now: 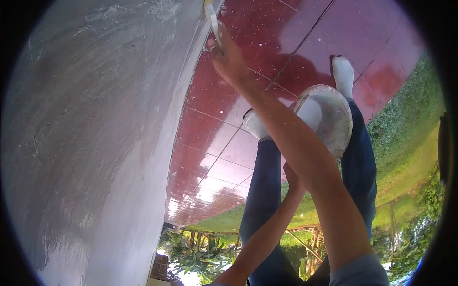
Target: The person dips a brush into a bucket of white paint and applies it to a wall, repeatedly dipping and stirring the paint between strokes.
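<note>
My right hand (229,59) reaches up the frame to where the wall meets the floor. It grips a narrow scraper (213,21) with a pale blade, whose tip lies against the foot of the grey-white plastered wall (90,143). My left hand (291,177), partly hidden behind my right forearm, holds a round bowl (334,119) smeared with white paste, between my legs. My legs in blue trousers (260,190) and both feet in white footwear (342,71) stand on the floor.
Glossy dark-red floor tiles (267,43), speckled with white, run along the wall. Green grass (410,143) borders the tiles on the right. Plants and wooden poles (200,257) show at the bottom of the view.
</note>
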A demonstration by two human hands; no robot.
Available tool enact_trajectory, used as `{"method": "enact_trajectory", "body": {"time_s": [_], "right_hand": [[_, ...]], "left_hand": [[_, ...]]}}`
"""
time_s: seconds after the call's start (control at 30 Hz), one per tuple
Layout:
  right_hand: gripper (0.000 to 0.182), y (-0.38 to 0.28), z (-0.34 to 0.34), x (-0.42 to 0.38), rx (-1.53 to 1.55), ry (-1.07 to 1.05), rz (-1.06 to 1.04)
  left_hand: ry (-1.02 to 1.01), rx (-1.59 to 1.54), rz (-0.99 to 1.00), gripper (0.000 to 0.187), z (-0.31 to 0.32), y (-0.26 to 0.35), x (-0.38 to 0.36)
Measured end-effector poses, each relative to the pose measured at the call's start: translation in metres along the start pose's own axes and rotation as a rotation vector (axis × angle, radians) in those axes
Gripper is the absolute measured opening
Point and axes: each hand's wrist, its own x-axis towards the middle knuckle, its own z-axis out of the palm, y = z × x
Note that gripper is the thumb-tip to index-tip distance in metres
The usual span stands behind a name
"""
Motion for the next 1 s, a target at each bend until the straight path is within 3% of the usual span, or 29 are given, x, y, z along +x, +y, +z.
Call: {"method": "enact_trajectory", "body": {"time_s": [0.03,0.07,0.1,0.13,0.17,0.2,0.23,0.3,0.33,0.4,0.43,0.47,0.5,0.53,0.6,0.7,0.77,0.8,0.87,0.9,1.0], "right_hand": [[0.056,0.031,0.054,-0.032,-0.021,0.191,-0.253],[0.059,0.035,0.079,-0.065,0.033,0.152,-0.255],[0.061,0.041,0.089,-0.101,0.131,-0.121,0.035],[0.063,0.039,0.088,-0.131,0.075,-0.279,0.138],[0.064,0.058,0.092,-0.158,0.060,-0.311,-0.005],[0.058,0.037,0.060,-0.159,0.023,-0.727,0.355],[0.058,0.047,0.049,-0.159,0.021,-0.728,0.354],[0.050,0.071,0.044,-0.154,-0.351,-1.087,-0.120],[0.044,0.075,0.042,-0.137,-0.411,-1.074,-0.134],[0.046,0.047,0.022,-0.070,-0.430,-0.962,-0.017],[0.049,0.040,0.008,-0.027,-0.496,-0.868,-0.134],[0.052,0.038,-0.009,0.010,-0.534,-0.751,-0.306],[0.055,0.022,-0.031,0.044,-0.605,-0.715,-0.338],[0.058,0.004,-0.054,0.070,-0.621,-0.675,-0.339],[0.054,0.015,-0.085,0.118,-0.623,-0.459,-0.624],[0.054,-0.032,-0.127,0.123,-0.741,-0.416,-0.572],[0.055,-0.042,-0.138,0.112,-0.602,-0.320,-0.320],[0.055,-0.021,-0.137,0.117,-0.600,-0.321,-0.323],[0.055,0.048,-0.124,0.127,-0.155,0.009,-0.476],[0.055,0.057,-0.113,0.118,-0.155,0.010,-0.474],[0.048,0.049,-0.039,0.062,0.088,0.184,-0.149]], "left_hand": [[0.003,0.003,-0.004,0.021,-0.002,0.000,0.003],[-0.028,0.374,0.053,0.033,-0.006,0.000,0.008],[-0.062,0.745,0.111,0.046,-0.009,0.001,0.012],[-0.068,0.746,0.108,0.046,-0.004,0.005,0.012],[-0.083,0.797,0.064,0.046,0.000,0.011,0.009],[-0.095,0.847,0.020,0.047,0.000,0.014,0.006],[-0.096,0.845,0.022,0.047,-0.005,0.008,0.009],[-0.072,0.818,0.275,0.019,-0.019,-0.010,0.016],[-0.073,0.812,0.278,0.019,-0.017,-0.017,0.019],[-0.026,-0.208,-0.018,0.014,-0.018,-0.023,0.020],[-0.027,-0.211,-0.015,0.014,-0.012,-0.018,0.020],[0.004,0.138,0.070,0.014,-0.003,-0.010,0.017],[0.033,0.488,0.152,0.014,0.007,0.000,0.013],[0.051,0.525,0.135,0.015,0.016,0.010,0.005],[0.032,0.515,0.139,0.022,0.007,0.009,0.009],[0.010,0.498,0.161,0.029,0.011,0.011,0.008],[0.037,0.480,0.152,0.031,0.013,0.012,0.008],[0.037,0.479,0.156,0.031,0.012,0.013,0.009],[0.026,0.532,0.157,0.028,0.005,0.011,0.012],[0.027,0.534,0.156,0.028,0.009,0.013,0.010],[0.011,0.503,0.158,0.018,0.013,0.016,0.003]]}}
